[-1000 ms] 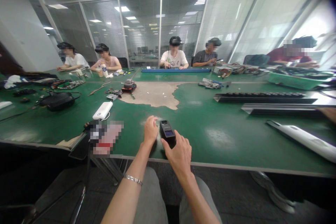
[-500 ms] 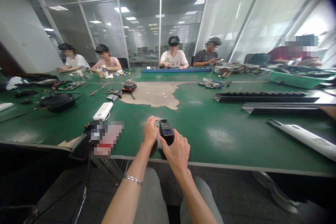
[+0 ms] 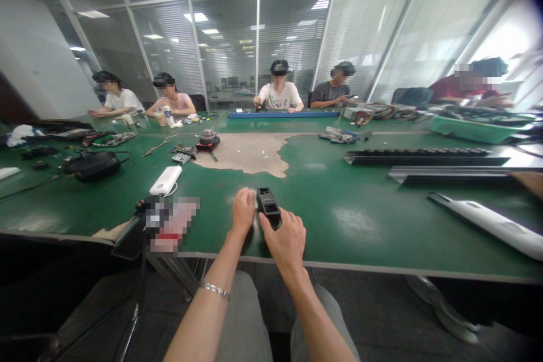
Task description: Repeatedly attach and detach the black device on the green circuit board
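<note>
A small black handheld device [image 3: 268, 204] with a little screen and buttons is held just above the near edge of the green table [image 3: 348, 209]. My right hand [image 3: 285, 241] grips it from below, thumb and fingers wrapped round its near end. My left hand [image 3: 243, 210] rests beside its left side with the fingers curled; I cannot make out whether it holds anything. A silver bracelet sits on my left wrist.
A white power bank [image 3: 166, 180] and a blurred-out object lie to the left. Long black and silver bars [image 3: 424, 158] and a white housing [image 3: 487, 225] lie to the right. A black pouch [image 3: 94, 164] and parts are scattered farther off. Several people sit along the far side.
The device has tilted and shifted slightly away from me, with my right hand closing further round its near end. My left hand stays put.
</note>
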`<state>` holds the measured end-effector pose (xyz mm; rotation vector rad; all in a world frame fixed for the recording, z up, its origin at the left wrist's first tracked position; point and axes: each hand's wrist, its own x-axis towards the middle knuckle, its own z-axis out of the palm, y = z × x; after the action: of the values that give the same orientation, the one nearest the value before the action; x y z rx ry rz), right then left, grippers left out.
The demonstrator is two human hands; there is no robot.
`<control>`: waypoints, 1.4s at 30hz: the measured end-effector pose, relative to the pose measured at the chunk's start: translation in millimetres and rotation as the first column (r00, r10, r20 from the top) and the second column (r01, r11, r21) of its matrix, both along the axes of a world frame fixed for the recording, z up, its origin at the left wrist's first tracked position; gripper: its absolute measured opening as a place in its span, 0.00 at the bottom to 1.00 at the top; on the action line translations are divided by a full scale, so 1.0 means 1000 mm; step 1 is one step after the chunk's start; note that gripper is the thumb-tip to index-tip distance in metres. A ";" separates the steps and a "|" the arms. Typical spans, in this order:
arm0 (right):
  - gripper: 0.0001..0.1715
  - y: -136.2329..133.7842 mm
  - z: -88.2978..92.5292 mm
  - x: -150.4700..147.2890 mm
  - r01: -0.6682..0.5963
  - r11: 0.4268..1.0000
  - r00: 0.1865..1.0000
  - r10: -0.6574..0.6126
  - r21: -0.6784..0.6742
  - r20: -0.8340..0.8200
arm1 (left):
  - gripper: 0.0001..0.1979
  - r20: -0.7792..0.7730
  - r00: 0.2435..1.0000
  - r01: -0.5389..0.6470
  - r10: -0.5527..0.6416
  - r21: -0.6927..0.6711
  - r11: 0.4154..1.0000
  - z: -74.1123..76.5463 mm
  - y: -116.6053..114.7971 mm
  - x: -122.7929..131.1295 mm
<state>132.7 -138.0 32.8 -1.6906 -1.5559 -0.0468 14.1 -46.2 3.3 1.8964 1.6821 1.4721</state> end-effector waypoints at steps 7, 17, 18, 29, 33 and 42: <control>0.26 0.008 0.020 0.025 0.004 0.989 0.993 0.014 0.147 -0.116 | 0.18 -0.004 1.000 -0.018 0.018 0.019 1.000 -0.006 0.004 0.000; 0.28 0.010 -0.022 0.070 0.178 0.984 0.984 -0.177 -0.018 0.025 | 0.18 -0.080 0.997 -0.026 0.023 -0.027 0.999 -0.006 0.004 -0.001; 0.28 0.009 -0.024 0.071 0.185 0.982 0.982 -0.184 -0.031 0.036 | 0.17 -0.086 0.996 -0.026 0.023 -0.033 0.999 -0.006 0.004 -0.001; 0.29 0.006 -0.028 0.071 0.187 0.982 0.980 -0.184 -0.033 0.077 | 0.17 -0.144 0.989 0.000 -0.011 -0.080 0.997 -0.005 0.003 0.001; 0.28 0.005 -0.028 0.070 0.191 0.981 0.977 -0.186 -0.040 0.107 | 0.17 -0.164 0.986 0.022 -0.036 -0.088 0.996 -0.005 0.002 0.001; 0.42 0.007 -0.031 0.071 0.223 0.974 0.971 -0.220 -0.024 0.090 | 0.17 -0.154 0.988 0.013 -0.029 -0.105 0.994 0.000 0.000 0.003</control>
<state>203.3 -131.2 1.9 -1.9056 -1.4298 -0.2124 16.8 -46.3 2.8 2.0109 1.7618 1.2322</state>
